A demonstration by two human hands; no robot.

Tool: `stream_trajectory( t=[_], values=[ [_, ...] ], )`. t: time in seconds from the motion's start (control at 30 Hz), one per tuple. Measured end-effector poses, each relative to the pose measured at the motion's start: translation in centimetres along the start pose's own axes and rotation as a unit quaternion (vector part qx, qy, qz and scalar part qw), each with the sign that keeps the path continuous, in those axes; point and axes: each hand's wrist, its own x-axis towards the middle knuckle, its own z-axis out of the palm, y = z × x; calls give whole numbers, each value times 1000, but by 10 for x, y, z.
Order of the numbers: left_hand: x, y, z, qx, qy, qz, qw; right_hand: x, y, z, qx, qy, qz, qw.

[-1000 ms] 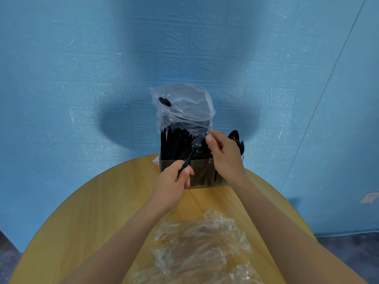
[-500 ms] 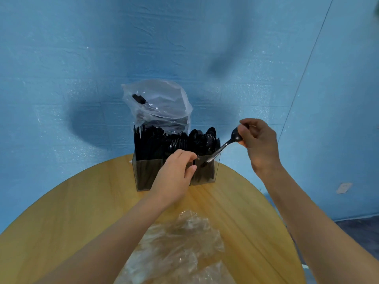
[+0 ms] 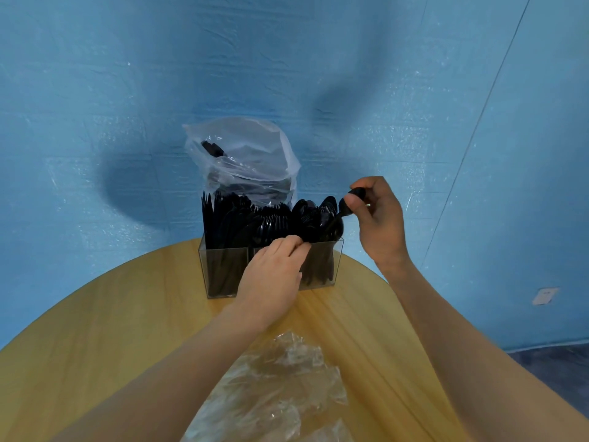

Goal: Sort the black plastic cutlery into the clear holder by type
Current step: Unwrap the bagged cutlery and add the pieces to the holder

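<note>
Black plastic cutlery (image 3: 255, 224) stands packed upright in the clear rectangular acrylic holder (image 3: 223, 266) at the far edge of the round wooden table (image 3: 95, 330), forks at the left end and spoons at the right. The right hand (image 3: 379, 224) is raised just beside the holder's right end, thumb and forefinger pinching the bowl of a black plastic spoon (image 3: 342, 212) whose handle slants down into the right compartment among the other spoons; the remaining fingers are curled loosely. The left hand (image 3: 271, 279) lies against the holder's front wall, its fingers bent over the top rim at the middle and touching the cutlery there; whether they actually grip a piece cannot be told. Behind the holder, a crumpled translucent plastic bag (image 3: 245, 161) with more dark cutlery inside stands against the blue textured wall (image 3: 127, 90). Nearer the person, crinkled clear plastic wrapping (image 3: 280, 387) lies on the table between the forearms
</note>
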Motion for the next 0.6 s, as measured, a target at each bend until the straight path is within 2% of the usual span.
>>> stream_trajectory(
  t=[0.2, 0.3, 0.43, 0.6],
  values=[
    [-1, -2, 1, -14, 8, 5, 1000, -12, 18, 18, -74, -26, 55, 995],
    [-2, -3, 3, -13, 11, 5, 1000, -19, 26, 21, -145, -18, 15, 989],
    [-3, -2, 4, -14, 12, 6, 1000, -31, 31, 25, -183, 3, -30, 983],
    [-2, -4, 4, -15, 7, 4, 1000, -29, 26, 27, -215, -19, -22, 976]
  ],
)
